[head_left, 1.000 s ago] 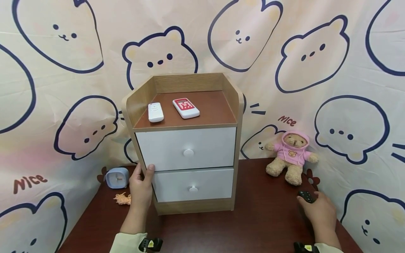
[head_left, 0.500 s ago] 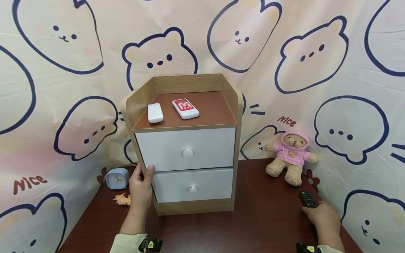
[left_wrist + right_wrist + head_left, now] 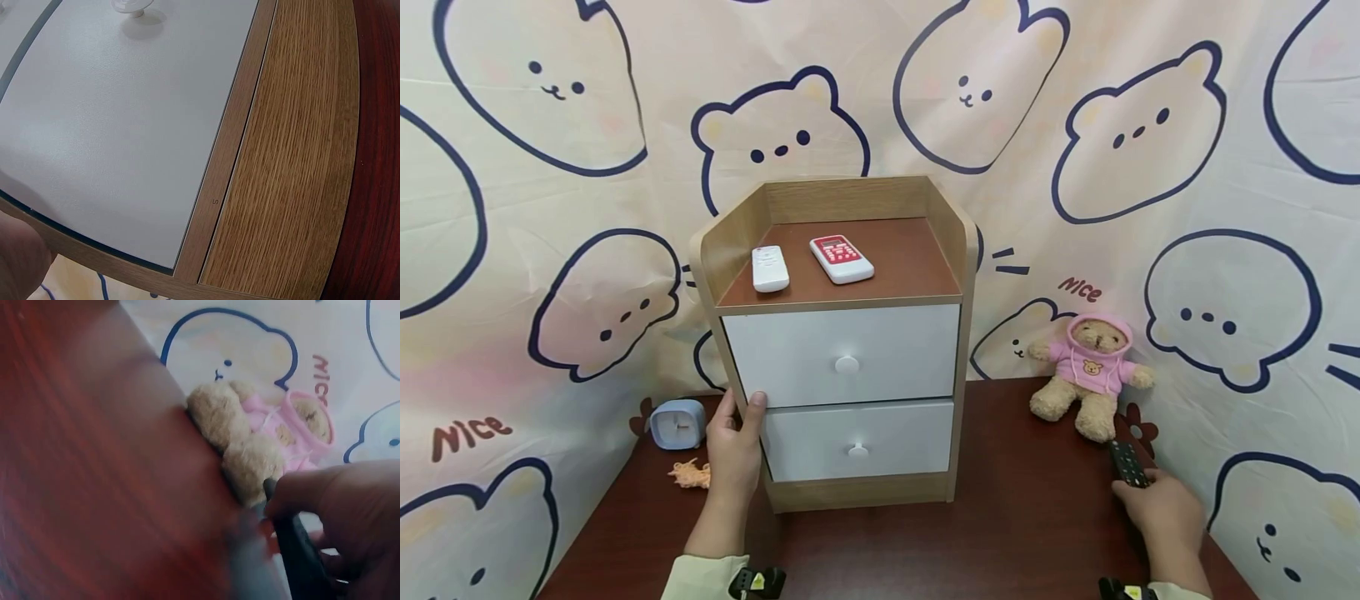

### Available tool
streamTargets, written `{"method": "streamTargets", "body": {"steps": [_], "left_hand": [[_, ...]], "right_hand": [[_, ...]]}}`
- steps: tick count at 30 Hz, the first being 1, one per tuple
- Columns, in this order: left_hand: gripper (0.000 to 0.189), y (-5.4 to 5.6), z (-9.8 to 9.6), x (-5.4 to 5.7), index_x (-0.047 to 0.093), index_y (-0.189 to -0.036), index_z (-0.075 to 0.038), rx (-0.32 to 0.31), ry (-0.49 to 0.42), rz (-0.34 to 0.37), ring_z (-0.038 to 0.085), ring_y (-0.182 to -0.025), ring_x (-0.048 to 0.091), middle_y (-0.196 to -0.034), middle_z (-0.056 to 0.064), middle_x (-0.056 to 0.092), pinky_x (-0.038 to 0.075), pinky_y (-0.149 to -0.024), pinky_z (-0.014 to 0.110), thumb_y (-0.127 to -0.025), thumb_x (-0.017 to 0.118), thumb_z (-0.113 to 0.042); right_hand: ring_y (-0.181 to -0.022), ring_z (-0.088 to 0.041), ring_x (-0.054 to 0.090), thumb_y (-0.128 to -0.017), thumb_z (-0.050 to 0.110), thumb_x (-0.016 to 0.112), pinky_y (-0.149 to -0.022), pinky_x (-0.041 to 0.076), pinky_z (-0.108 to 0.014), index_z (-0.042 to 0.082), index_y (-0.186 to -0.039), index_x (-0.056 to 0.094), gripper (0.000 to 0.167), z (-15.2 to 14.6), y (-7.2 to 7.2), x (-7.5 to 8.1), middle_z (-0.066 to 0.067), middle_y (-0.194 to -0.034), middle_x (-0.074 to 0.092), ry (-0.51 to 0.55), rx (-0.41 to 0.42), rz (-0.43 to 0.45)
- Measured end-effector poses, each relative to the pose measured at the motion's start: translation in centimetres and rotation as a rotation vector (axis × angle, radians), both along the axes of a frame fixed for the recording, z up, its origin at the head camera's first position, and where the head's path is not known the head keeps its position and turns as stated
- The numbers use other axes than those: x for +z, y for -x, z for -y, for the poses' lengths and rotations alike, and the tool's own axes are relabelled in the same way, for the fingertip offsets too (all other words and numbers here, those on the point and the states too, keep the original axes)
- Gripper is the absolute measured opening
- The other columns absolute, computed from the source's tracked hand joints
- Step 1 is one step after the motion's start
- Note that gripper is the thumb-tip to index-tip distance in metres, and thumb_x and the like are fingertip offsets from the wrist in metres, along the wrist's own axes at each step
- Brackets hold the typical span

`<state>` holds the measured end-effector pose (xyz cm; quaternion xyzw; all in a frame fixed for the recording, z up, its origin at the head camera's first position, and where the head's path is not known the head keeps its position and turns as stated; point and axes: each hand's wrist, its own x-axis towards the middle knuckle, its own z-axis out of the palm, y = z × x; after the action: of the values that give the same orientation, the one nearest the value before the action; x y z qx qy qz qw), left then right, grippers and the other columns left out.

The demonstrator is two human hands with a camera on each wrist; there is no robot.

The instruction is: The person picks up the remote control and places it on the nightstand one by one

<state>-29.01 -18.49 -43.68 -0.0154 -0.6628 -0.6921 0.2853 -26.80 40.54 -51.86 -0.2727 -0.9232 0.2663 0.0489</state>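
A black remote control (image 3: 1127,464) with rows of buttons is in my right hand (image 3: 1168,504), its far end pointing at the teddy bear (image 3: 1093,375) in a pink hoodie. In the right wrist view the fingers curl round the dark remote control (image 3: 297,556), close to the bear's foot. My left hand (image 3: 735,446) grips the left edge of a small wooden cabinet (image 3: 861,492), thumb on the front and the other fingers round the side. Both white drawers (image 3: 842,342) of the cabinet are closed. The left wrist view shows a drawer front (image 3: 125,125) with its round knob (image 3: 132,5).
On the cabinet's top lie a white remote (image 3: 770,268) and a white handset with a red keypad (image 3: 841,257). A blue clock (image 3: 678,423) and a small orange tangle (image 3: 691,473) are left of the cabinet. A bear-print cloth (image 3: 865,83) hangs behind the dark red table (image 3: 1000,533).
The black remote control, first mostly covered by my right hand, now shows more of its length and sits close to the bear's foot. My left hand stays on the cabinet.
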Motion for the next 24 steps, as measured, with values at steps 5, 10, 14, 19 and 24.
{"method": "streamTargets", "body": {"steps": [5,10,14,19,24], "left_hand": [[0.040,0.0,0.0,0.0,0.062,-0.152,-0.014,-0.001,0.000,-0.008,0.011,-0.129,0.053,-0.135,-0.011,0.064,0.044,-0.100,0.016,-0.112,0.062,-0.017],[0.037,0.1,0.0,0.1,0.064,-0.149,-0.014,-0.012,-0.012,-0.019,0.012,-0.126,0.054,-0.131,-0.009,0.065,0.045,-0.099,0.017,-0.112,0.062,-0.017],[0.034,0.1,-0.1,0.1,0.066,-0.146,-0.013,-0.012,-0.015,-0.024,0.012,-0.123,0.055,-0.129,-0.009,0.066,0.046,-0.098,0.018,-0.112,0.062,-0.015],[0.031,0.0,-0.1,0.1,0.067,-0.142,-0.015,-0.007,-0.015,-0.026,0.012,-0.120,0.055,-0.125,-0.008,0.067,0.046,-0.096,0.018,-0.111,0.063,-0.015],[0.027,0.0,-0.1,0.1,0.069,-0.137,-0.015,-0.009,-0.024,-0.034,0.012,-0.115,0.055,-0.120,-0.007,0.067,0.046,-0.094,0.019,-0.111,0.063,-0.015]], "right_hand": [[-0.109,-0.047,0.067,-0.096,0.048,0.077,-0.080,0.048,-0.048,-0.006,-0.143,0.063,0.073,1.7,0.3,1.7,-0.034,-0.132,0.068,0.050,0.051,-0.177],[-0.104,-0.033,0.070,-0.096,0.049,0.082,-0.073,0.046,-0.028,0.003,-0.146,0.068,0.069,5.2,-0.2,3.9,-0.025,-0.124,0.075,0.108,0.058,-0.373],[-0.093,-0.011,0.064,-0.094,0.044,0.087,-0.068,0.045,-0.014,0.010,-0.143,0.072,0.062,8.3,-1.2,6.2,-0.018,-0.119,0.075,0.193,0.072,-0.519],[-0.086,0.002,0.059,-0.090,0.025,0.092,-0.071,0.047,-0.008,0.012,-0.135,0.077,0.049,11.8,-2.2,9.4,-0.001,-0.105,0.072,0.285,0.158,-0.762],[-0.093,-0.007,0.062,-0.089,0.011,0.091,-0.079,0.051,-0.008,0.012,-0.136,0.077,0.048,14.9,-3.3,13.9,0.012,-0.108,0.069,0.388,0.270,-0.924]]}}
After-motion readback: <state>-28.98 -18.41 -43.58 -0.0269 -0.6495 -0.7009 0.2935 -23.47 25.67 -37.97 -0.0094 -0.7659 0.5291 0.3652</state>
